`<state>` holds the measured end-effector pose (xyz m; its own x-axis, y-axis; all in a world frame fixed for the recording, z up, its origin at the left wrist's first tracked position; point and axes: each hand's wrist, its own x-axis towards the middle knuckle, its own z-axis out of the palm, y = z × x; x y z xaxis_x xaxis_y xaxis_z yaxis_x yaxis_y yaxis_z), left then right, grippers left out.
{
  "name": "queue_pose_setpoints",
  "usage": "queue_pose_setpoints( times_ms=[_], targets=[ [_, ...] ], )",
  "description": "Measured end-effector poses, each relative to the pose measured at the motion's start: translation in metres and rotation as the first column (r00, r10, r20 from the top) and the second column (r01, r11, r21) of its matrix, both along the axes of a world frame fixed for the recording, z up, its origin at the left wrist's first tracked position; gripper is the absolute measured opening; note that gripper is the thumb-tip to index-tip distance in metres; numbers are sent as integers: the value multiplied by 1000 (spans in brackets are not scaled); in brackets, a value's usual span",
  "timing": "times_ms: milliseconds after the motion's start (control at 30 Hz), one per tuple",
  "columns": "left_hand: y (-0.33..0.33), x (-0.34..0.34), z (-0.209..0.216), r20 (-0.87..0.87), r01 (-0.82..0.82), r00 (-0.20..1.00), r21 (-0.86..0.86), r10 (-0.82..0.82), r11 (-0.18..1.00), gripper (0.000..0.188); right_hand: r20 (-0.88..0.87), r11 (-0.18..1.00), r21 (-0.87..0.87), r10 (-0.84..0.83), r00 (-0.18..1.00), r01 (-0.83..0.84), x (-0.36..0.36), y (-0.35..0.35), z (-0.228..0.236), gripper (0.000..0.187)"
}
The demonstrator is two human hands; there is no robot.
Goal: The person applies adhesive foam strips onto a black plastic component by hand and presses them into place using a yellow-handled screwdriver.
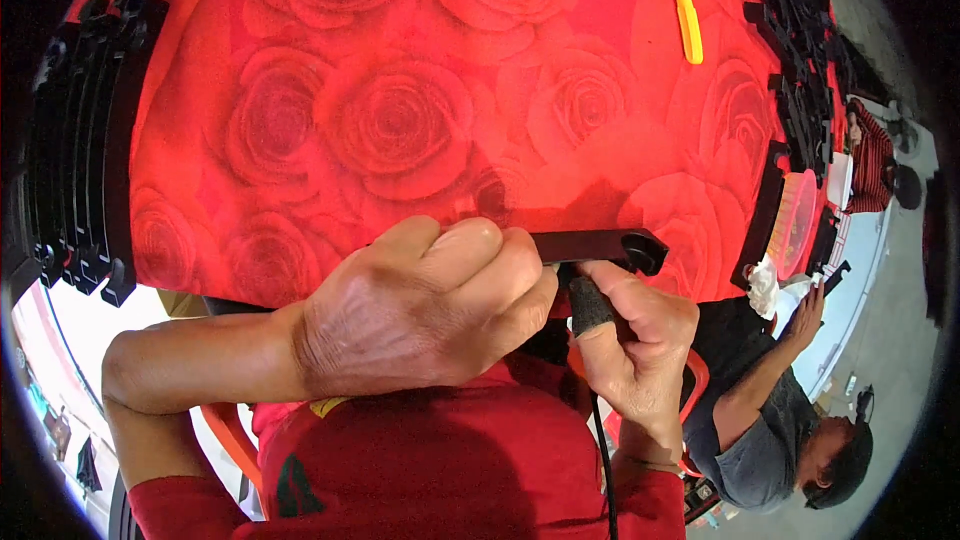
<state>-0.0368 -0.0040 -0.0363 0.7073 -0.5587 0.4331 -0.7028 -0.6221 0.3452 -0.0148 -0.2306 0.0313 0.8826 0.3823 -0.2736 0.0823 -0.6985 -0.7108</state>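
The fingers of my left hand (430,300) are clamped on a black bar (592,246), just right of the frame's centre; my right hand (642,340) touches its lower edge, whether gripping I cannot tell. On the red worktop (560,185), a yellow-handled screwdriver (688,25) lies upper right.

Red fabric shirt (430,460), plain-coloured body; small yellow patch (326,406) high on the front; dark, irregular-shaped motif (298,488) at the left side. Short red left sleeve (185,508), ending above the elbow. Black fabric tubular finger cover (591,307), one, worn on the right hand (650,365). Thin black cable (604,465), hanging over the shirt front.
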Motion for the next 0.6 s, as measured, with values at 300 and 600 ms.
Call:
queue_pose_setpoints(
  times_ms=[300,600],
  targets=[
    [2,3,8,-8,44,999,93,-44,995,39,-26,994,102,-29,999,31,-6,-23,-11,31],
    [1,6,8,-37,54,998,73,-52,996,40,-284,969,202,-79,955,141,-2,-26,-13,34]
  ],
)
